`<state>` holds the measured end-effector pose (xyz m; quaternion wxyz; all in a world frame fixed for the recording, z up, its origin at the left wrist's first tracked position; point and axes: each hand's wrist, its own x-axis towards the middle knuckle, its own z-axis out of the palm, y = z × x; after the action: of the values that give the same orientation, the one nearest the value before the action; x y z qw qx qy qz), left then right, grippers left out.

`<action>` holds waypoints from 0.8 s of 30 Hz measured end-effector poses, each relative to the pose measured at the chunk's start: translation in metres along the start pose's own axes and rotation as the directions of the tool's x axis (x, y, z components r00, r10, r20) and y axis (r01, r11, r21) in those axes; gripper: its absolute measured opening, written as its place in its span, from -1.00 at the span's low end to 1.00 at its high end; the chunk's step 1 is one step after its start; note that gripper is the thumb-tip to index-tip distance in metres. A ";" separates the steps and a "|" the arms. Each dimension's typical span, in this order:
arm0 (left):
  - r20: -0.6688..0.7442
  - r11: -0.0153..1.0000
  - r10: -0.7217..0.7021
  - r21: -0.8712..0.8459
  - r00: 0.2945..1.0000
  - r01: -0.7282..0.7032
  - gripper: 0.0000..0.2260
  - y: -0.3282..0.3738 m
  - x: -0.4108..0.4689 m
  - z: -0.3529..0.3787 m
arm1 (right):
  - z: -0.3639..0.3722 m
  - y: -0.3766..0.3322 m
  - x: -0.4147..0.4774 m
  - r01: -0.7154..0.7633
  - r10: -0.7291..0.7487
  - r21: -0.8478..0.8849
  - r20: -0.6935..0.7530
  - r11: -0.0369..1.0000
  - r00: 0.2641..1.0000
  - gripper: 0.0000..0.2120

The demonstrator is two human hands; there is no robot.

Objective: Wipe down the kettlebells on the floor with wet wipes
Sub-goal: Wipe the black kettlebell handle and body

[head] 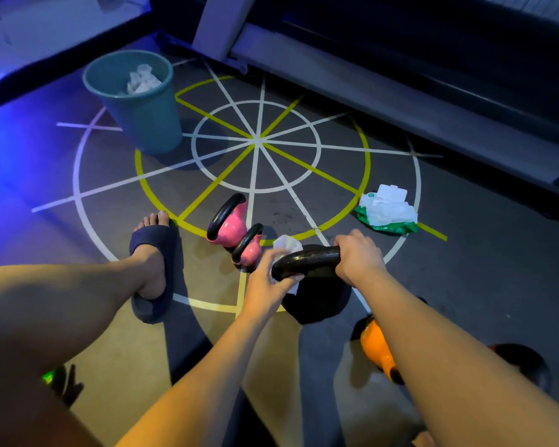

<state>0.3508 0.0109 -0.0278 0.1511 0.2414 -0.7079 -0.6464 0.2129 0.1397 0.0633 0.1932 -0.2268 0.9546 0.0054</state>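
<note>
Both hands are on the black kettlebell (320, 300), low in the middle of the frame. The right hand (359, 256) is closed in a full fist round the right end of its handle (310, 258) and steadies it. The left hand (265, 279) has its fingers curled round the left end, with a white wet wipe (286, 245) bunched between palm and metal. One corner of the wipe sticks up above the knuckles and another hangs below. The bell's body sits on the floor beneath the handle, largely in shadow.

The step in hand looks like wiping the handle. To do it well, the right fist should hold firm so the bell cannot tip while the left hand slides the wipe along the bar. Wrapping the wipe right round and twisting would reach the underside. The stretch under the right fist will go uncleaned unless the grips are swapped. The body below needs its turn too, probably with a fresh face of the wipe.

Just up and left of the handle, two pink kettlebells (231, 225) stand close together. An orange kettlebell (375, 346) shows at lower right, partly behind the right forearm. The pack of wipes (386, 211) lies open on the floor at middle right. A teal bin (142, 117) at upper left holds crumpled white wipes, the likely place for this one when spent. A foot (152, 262) in a dark slipper rests left of the pink pair.
</note>
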 end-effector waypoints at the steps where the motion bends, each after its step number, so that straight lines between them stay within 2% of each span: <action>1: -0.018 1.000 -0.005 -0.030 1.000 0.005 -0.60 -0.001 -0.001 0.000 | 0.000 0.000 0.000 -0.002 0.002 -0.001 0.002 1.000 1.000 -0.70; 3: -0.045 0.993 -0.058 -0.105 0.997 0.053 -0.60 -0.008 0.000 0.002 | 0.001 0.000 0.002 -0.004 0.004 -0.003 0.006 1.000 1.000 -0.71; 7: -0.043 0.968 -0.158 -0.206 0.987 0.146 -0.46 -0.025 0.002 0.007 | 0.003 0.002 0.005 0.007 -0.007 -0.006 0.005 1.000 1.000 -0.70; 12: -0.004 0.954 -0.218 -0.214 0.976 0.213 -0.59 -0.033 0.007 0.015 | 0.004 0.004 0.008 0.016 -0.016 -0.004 0.005 1.000 1.000 -0.70; 16: 0.004 0.943 -0.220 -0.254 0.975 0.214 -0.60 -0.029 0.008 0.017 | 0.005 0.004 0.009 0.026 -0.026 -0.010 -0.012 1.000 1.000 -0.70; 21: -0.144 0.872 -0.374 -0.390 0.916 0.295 -0.60 -0.016 0.001 0.039 | 0.001 0.004 0.007 0.025 -0.024 -0.031 0.029 0.999 0.999 -0.71; 24: -0.133 0.902 -0.338 -0.328 0.932 0.281 -0.68 -0.008 0.000 0.037 | -0.001 0.003 0.005 0.014 -0.014 -0.026 0.023 1.000 1.000 -0.70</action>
<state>0.3320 0.0419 -0.0402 0.1470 0.3847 -0.5353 -0.7375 0.2071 0.1399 0.0617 0.2014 -0.2358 0.9505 0.0191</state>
